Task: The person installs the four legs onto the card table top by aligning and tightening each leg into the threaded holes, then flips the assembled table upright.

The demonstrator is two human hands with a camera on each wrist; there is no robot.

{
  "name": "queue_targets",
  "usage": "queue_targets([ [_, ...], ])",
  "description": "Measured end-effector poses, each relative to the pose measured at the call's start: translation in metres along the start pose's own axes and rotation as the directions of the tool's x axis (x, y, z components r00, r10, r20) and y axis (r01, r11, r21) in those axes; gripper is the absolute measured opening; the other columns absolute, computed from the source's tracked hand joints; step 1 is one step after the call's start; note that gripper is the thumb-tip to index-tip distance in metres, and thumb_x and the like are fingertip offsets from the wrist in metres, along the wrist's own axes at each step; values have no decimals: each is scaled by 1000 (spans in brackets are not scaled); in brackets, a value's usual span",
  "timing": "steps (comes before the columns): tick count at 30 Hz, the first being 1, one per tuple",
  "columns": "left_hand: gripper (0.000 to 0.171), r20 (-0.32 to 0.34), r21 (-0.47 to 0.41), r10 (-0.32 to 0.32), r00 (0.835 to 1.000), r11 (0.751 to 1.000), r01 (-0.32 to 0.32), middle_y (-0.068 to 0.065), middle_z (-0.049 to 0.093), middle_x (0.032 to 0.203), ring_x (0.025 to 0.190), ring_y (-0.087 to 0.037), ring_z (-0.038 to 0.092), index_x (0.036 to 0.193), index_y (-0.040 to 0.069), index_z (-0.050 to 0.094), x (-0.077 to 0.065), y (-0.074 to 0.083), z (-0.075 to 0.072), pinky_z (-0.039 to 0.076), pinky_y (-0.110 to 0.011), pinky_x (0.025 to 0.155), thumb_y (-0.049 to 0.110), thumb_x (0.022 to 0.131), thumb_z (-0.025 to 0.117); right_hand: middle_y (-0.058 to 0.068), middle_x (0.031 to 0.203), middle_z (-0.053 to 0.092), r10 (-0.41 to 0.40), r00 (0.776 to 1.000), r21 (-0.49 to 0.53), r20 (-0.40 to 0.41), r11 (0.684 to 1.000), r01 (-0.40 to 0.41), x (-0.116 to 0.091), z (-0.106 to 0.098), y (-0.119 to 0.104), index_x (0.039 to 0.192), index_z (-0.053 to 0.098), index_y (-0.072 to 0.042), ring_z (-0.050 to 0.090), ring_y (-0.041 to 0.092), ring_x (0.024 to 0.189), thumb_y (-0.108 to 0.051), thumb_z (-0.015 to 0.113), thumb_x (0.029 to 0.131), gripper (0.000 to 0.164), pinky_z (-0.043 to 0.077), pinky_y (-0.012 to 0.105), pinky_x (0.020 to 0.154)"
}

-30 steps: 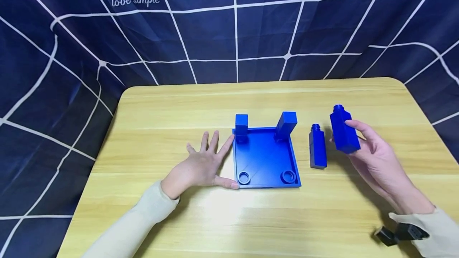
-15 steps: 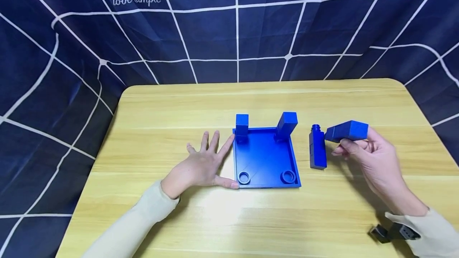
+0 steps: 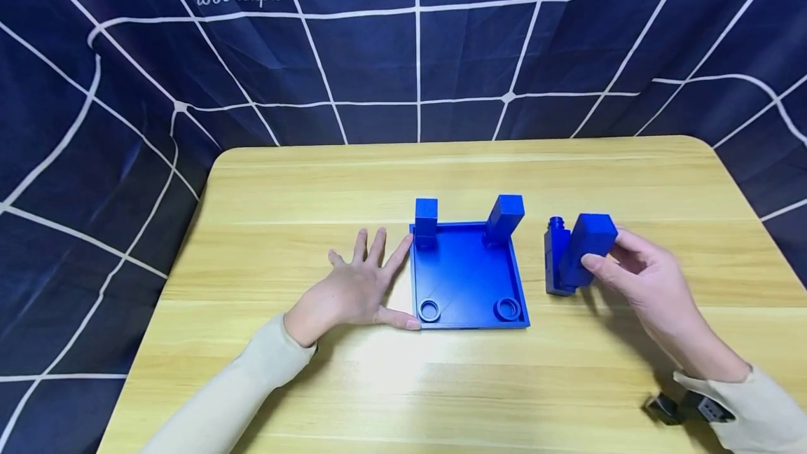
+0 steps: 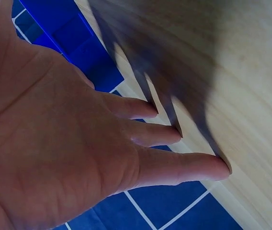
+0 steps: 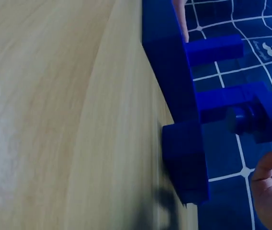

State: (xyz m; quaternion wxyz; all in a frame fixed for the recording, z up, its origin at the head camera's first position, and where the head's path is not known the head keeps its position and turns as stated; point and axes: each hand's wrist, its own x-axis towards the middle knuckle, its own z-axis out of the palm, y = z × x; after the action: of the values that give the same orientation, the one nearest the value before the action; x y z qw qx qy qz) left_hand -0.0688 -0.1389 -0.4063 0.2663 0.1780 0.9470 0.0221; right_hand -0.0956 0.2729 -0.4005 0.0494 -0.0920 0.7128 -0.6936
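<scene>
My left hand [image 3: 353, 293] lies with fingers spread beside a square blue tray-like base [image 3: 463, 275], index fingertip and thumb at its left edge. Two square blue legs [image 3: 426, 219] stand upright at the base's far corners. Round collars [image 3: 429, 311] sit at its two near corners. In my right hand [image 3: 656, 286], a blue leg [image 3: 590, 244] is pinched between thumb and fingers, raised above the table. Its threaded end [image 5: 243, 120] points down in the right wrist view. Another loose leg [image 3: 556, 261] lies just left of it, threaded end away from me, partly hidden.
The wooden table [image 3: 302, 188] has rounded far corners. A dark blue curtain [image 3: 353, 54] with white grid lines hangs behind it and at the sides. A black device [image 3: 690, 408] is at my right cuff.
My right hand has turned its leg over, so the threaded end now faces down instead of up, and brought it slightly left, nearer the loose leg. The left hand keeps its place.
</scene>
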Motion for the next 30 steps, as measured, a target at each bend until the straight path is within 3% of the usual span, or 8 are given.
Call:
queue_targets([
  [2, 138, 0, -2, 1, 1000, 1000, -1, -28, -2, 179, 159, -60, 4, 175, 27, -15, 0, 0, 0, 33, -91, 101, 98, 80, 57, 0, 131, 75, -21, 1000, -5, 15, 1000, 21, 0, 2, -1, 139, 74, -5, 70, 7, 116, 18, 68, 98, 47, 54, 14, 93],
  [3, 138, -1, -6, 2, 1000, 1000, -2, -28, -2, 179, 159, -60, 4, 175, 27, -15, 0, 0, 0, 33, -91, 101, 98, 80, 57, 0, 132, 75, -34, 999, -6, 12, 999, 34, 0, 4, -1, 139, 74, -3, 70, 7, 117, 20, 68, 97, 48, 53, 15, 96],
  [8, 138, 3, -24, 4, 1000, 1000, -4, -28, -2, 179, 159, -60, 3, 175, 27, -15, 0, 0, -1, 31, -91, 102, 98, 81, 57, 5, 117, 80, -67, 998, 2, -18, 998, 67, -1, 15, -3, 134, 74, 5, 76, 10, 97, 24, 71, 92, 47, 58, 18, 86],
  [12, 138, -3, -31, 10, 1000, 999, -10, -28, -2, 178, 159, -61, 3, 175, 27, -14, 0, 0, -1, 30, -92, 101, 97, 81, 58, 8, 122, 79, -87, 996, -7, 14, 996, 87, -2, 23, -4, 136, 71, 9, 77, 13, 99, 25, 70, 92, 47, 60, 21, 87],
  [18, 138, -22, -43, 21, 1000, 999, -22, -30, -1, 178, 159, -61, 4, 176, 26, -12, -2, -1, 0, 30, -92, 101, 95, 82, 61, 11, 130, 71, -129, 987, -78, 96, 987, 137, -2, 31, -3, 138, 70, 8, 72, 15, 97, 23, 71, 93, 48, 59, 19, 87],
  [22, 138, -33, -47, 29, 999, 998, -31, -31, 0, 178, 158, -61, 3, 176, 26, -12, -3, -2, 2, 30, -92, 101, 94, 82, 63, 10, 125, 70, -153, 979, -111, 138, 979, 168, -3, 40, 0, 137, 70, 8, 68, 14, 88, 22, 71, 93, 47, 58, 18, 80],
  [30, 138, -33, -28, 34, 999, 999, -35, -31, -1, 178, 158, -61, 3, 175, 26, -13, -4, -2, 5, 31, -92, 101, 95, 82, 60, 6, 112, 61, -125, 967, -220, 222, 960, 174, -10, 65, 7, 131, 72, 1, 65, 15, 82, 15, 73, 96, 38, 56, 20, 71],
])
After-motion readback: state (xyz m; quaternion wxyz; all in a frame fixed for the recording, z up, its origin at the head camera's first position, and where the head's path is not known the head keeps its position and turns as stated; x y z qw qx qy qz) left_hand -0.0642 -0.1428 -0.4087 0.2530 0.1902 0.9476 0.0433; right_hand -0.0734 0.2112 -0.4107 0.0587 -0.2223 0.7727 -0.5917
